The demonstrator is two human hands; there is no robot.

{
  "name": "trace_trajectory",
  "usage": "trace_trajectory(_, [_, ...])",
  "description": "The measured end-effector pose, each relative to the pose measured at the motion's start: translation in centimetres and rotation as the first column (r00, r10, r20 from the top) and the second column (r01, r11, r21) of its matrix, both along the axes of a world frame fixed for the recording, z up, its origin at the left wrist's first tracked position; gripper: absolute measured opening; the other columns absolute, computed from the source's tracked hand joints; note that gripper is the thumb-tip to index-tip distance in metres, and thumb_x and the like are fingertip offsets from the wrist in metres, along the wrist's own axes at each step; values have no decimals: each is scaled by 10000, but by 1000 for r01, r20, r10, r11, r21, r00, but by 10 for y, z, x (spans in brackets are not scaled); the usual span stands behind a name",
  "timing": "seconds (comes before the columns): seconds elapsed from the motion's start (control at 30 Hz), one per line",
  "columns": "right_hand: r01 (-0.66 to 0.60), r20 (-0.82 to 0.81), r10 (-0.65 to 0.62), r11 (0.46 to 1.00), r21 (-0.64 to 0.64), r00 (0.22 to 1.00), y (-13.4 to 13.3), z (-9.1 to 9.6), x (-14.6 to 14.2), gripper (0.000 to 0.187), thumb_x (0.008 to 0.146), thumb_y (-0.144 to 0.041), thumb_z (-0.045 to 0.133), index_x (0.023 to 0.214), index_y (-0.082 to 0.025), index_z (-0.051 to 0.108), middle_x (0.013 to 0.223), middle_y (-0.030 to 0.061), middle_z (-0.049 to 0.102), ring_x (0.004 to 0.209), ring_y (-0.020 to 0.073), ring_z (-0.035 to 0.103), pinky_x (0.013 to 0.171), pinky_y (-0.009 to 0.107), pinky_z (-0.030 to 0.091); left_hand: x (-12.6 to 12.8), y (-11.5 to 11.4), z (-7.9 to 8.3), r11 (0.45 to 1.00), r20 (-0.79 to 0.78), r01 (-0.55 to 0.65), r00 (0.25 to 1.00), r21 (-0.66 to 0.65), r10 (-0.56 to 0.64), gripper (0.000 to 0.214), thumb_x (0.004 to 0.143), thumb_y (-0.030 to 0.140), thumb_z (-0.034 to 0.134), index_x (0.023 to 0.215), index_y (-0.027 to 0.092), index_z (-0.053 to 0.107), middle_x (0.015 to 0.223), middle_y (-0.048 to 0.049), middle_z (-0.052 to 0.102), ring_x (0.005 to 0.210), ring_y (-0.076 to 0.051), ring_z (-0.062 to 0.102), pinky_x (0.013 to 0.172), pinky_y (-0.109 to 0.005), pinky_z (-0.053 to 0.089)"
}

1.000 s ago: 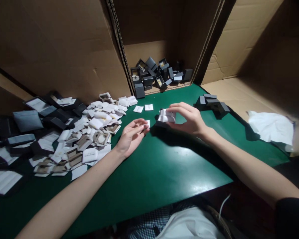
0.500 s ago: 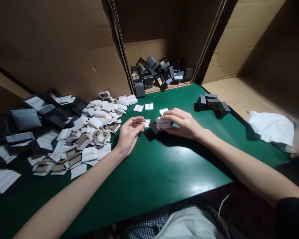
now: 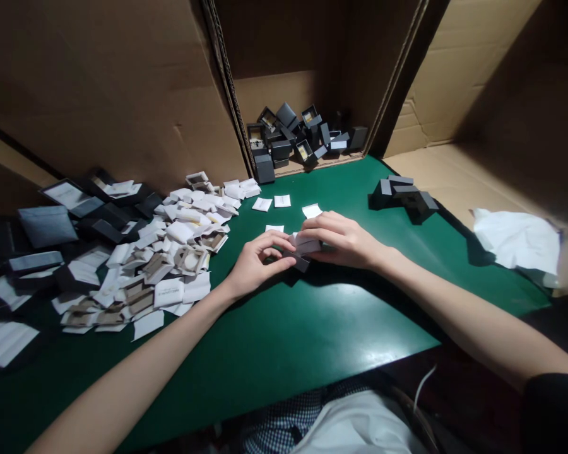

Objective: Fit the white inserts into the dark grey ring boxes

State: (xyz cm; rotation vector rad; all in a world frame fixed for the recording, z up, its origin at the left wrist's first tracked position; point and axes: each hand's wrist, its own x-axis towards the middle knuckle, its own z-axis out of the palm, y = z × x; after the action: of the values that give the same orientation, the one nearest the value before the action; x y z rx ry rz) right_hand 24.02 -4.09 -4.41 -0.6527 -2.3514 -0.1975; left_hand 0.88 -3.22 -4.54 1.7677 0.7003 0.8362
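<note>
Above the green table, my right hand (image 3: 348, 241) is closed round a small white folded card piece (image 3: 307, 243), its fingers over the top and right end. A small black box (image 3: 301, 262) shows just below and against the white piece; how the two fit together is partly hidden. My left hand (image 3: 262, 260) meets them from the left, thumb and fingertips pinched at the near left end of the box. Small white cards lie beyond the hands: one card (image 3: 274, 228) by my left fingers, another card (image 3: 311, 210) behind my right hand, and two farther back.
White folded card inserts (image 3: 182, 233) lie heaped at left, beside opened black boxes (image 3: 47, 226). More black boxes (image 3: 280, 150) fill a cardboard carton (image 3: 274, 94) at the back. Several black boxes (image 3: 409, 197) and crumpled white paper (image 3: 515, 243) are at right.
My left hand has moved right and toward me, from beside a white card to the black box. My right hand has brought the box and white piece slightly nearer and left.
</note>
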Motion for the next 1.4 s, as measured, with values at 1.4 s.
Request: trace_trajectory(1.4, [114, 101, -97, 978, -177, 990, -11, 5, -12, 296, 861, -339, 599, 1104, -171, 610, 1036, 107, 660, 931, 242, 561, 768, 387, 437, 5, -15, 0, 970, -116, -60, 989, 235, 89, 628, 761, 118, 656, 1327, 265, 427, 1511, -85, 309, 1352, -269, 375, 1116, -416, 337])
